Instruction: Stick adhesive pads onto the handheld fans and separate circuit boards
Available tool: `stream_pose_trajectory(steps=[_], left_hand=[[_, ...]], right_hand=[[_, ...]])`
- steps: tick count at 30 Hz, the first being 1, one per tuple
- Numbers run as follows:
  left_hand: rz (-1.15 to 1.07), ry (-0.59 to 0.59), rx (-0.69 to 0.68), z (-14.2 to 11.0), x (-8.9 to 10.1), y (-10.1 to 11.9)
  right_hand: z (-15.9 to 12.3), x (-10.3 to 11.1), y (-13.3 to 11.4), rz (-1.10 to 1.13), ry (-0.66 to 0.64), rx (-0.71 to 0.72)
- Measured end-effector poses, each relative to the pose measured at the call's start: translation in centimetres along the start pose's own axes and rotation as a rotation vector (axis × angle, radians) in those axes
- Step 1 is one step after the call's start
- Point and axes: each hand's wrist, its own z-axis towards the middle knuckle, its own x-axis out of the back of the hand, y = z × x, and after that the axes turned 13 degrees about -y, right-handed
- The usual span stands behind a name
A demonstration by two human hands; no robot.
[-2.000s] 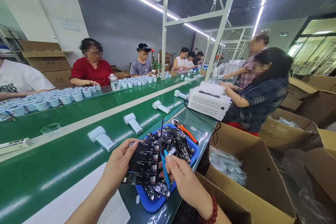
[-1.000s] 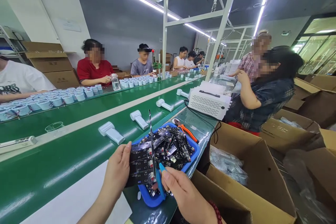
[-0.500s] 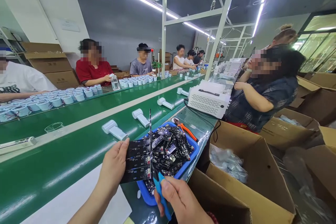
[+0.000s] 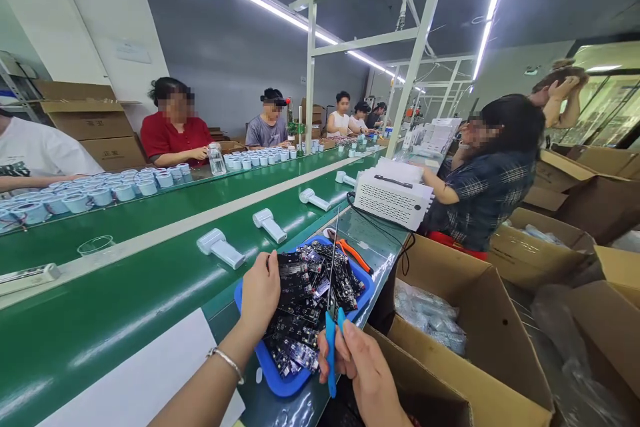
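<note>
My left hand (image 4: 261, 290), with a bracelet at the wrist, is closed on black circuit boards (image 4: 294, 280) over the tray; its far fingers are hidden. A blue plastic tray (image 4: 280, 383) holds a heap of similar boards (image 4: 300, 353). In my right hand (image 4: 363, 360) is a pair of blue-handled nippers (image 4: 331, 347), jaws pointing away from me. From the jaws a thin dark strip (image 4: 334, 247) stands up, apart from the boards. Orange-handled pliers (image 4: 356, 255) lie across the tray's far right rim.
White handheld casings (image 4: 220, 248) lie in a row on the green conveyor (image 4: 165, 293). A white sheet (image 4: 150, 373) lies left of the tray. Open cardboard boxes (image 4: 480, 307) stand at right, near a white slotted unit (image 4: 390, 199). Co-workers sit across the line; others are at right.
The strip along the boards' edge has come away and now stands in the nippers' jaws. My left hand has moved right over the tray with the boards. My right hand has shifted slightly right.
</note>
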Motion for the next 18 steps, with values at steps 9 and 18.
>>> stream_pose_trajectory(steps=[9,18], left_hand=[[0.258,-0.019,-0.012,-1.8,-0.3,-0.8],[0.131,-0.018,0.005,-3.5,2.9,-1.6]], right_hand=[[-0.6,-0.5,1.7,-0.065,0.078,-0.081],[-0.6,-1.7,1.7,-0.576,-0.104,-0.037]])
